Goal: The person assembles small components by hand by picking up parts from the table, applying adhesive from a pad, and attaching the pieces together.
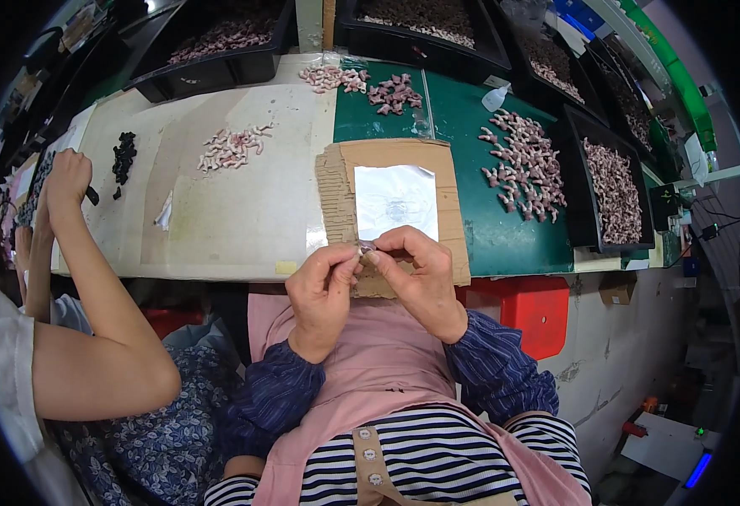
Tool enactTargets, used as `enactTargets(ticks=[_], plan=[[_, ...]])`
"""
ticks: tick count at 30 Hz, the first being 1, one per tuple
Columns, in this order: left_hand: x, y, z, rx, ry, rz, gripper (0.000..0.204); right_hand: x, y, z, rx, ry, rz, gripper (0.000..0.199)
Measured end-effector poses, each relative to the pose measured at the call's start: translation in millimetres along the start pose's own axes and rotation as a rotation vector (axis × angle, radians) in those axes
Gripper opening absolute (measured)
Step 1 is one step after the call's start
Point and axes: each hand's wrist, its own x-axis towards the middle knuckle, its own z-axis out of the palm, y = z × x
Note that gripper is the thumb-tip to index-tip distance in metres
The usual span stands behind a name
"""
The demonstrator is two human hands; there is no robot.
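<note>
Close to the table's front edge, both hands meet over a sheet of white paper that lies on a piece of brown cardboard. My left hand is closed in a pinch at the lower left of the paper. Opposite it, my right hand pinches with thumb and forefinger. Between the fingertips is a small purplish moulded piece, mostly covered by the fingers. Similar pink-and-purple pieces lie spread on the green mat to the right. A pile of mauve pieces sits beyond the cardboard.
Black bins full of small pieces line the back and right. Pale pink pieces and black pieces lie on the left. A small white bottle rests at the back. Another person's arm works at far left.
</note>
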Motion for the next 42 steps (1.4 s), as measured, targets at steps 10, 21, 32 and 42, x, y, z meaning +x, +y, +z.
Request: enactTargets(ticks=[10, 21, 32, 42], plan=[[5, -9, 9, 0.370, 0.085, 0.409, 0.010, -7, 8, 21, 0.216, 0.130, 0.121, 0.007], [153, 3, -20, 0.704, 0.019, 0.202, 0.013, 22, 33, -40, 0.294, 0.107, 0.283, 0.009], [262, -33, 47, 0.846, -0.245, 0.356, 0.011, 16, 37, -55, 0.143, 0.086, 0.305, 0.013], [254, -39, 61, 0.966, -0.393, 0.311, 0.012, 18, 40, -56, 0.126, 0.146, 0.248, 0.011]])
